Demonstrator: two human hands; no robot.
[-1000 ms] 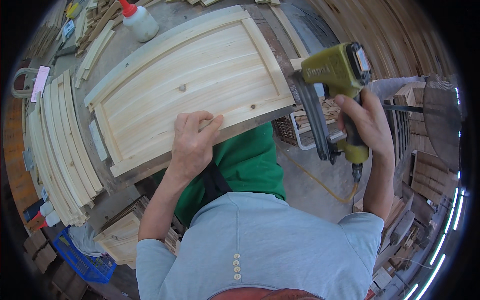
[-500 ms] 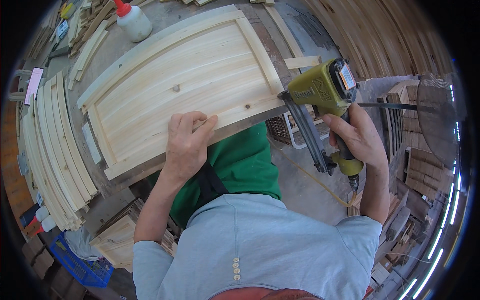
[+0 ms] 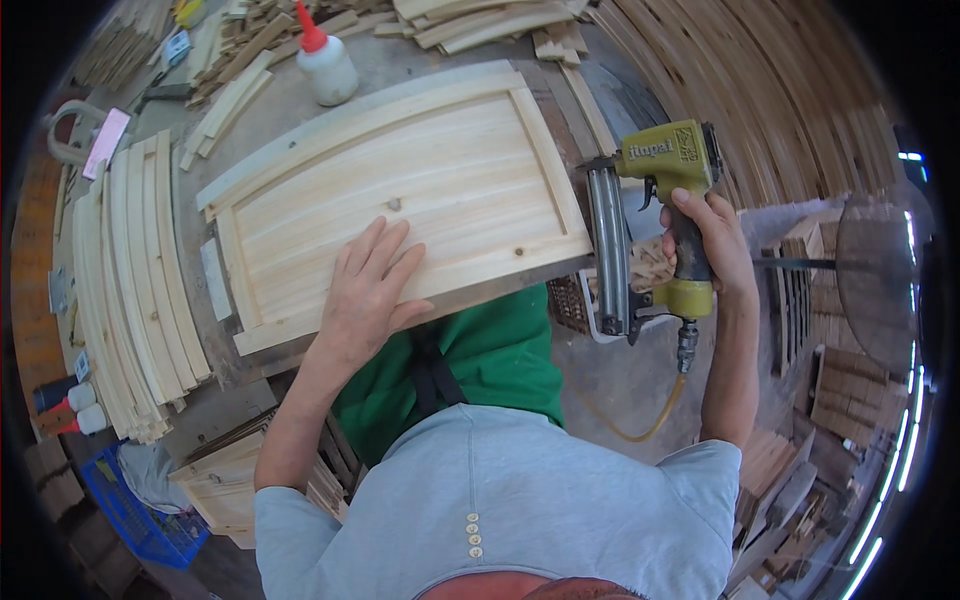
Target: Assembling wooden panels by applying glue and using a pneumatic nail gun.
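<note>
A pale wooden panel with strips framing its edges lies flat on the workbench before me. My left hand rests on its near edge, fingers spread over the boards and thumb along the near strip. In my right hand is an olive-green nail gun, gripped by its black handle, the long grey magazine hanging down on its left. The gun's nose is just off the panel's right end, apart from the wood. A yellowish air hose runs from the fitting under the handle.
A white glue bottle with a red nozzle stands behind the panel. Curved wooden strips are stacked at left, and offcuts lie at the back. Below the bench are a blue crate and a basket. A fan stands at right.
My left hand has opened from a curled hold on the near strip and now lies flatter on the panel. The nail gun has come off the panel's right corner and turned more upright.
</note>
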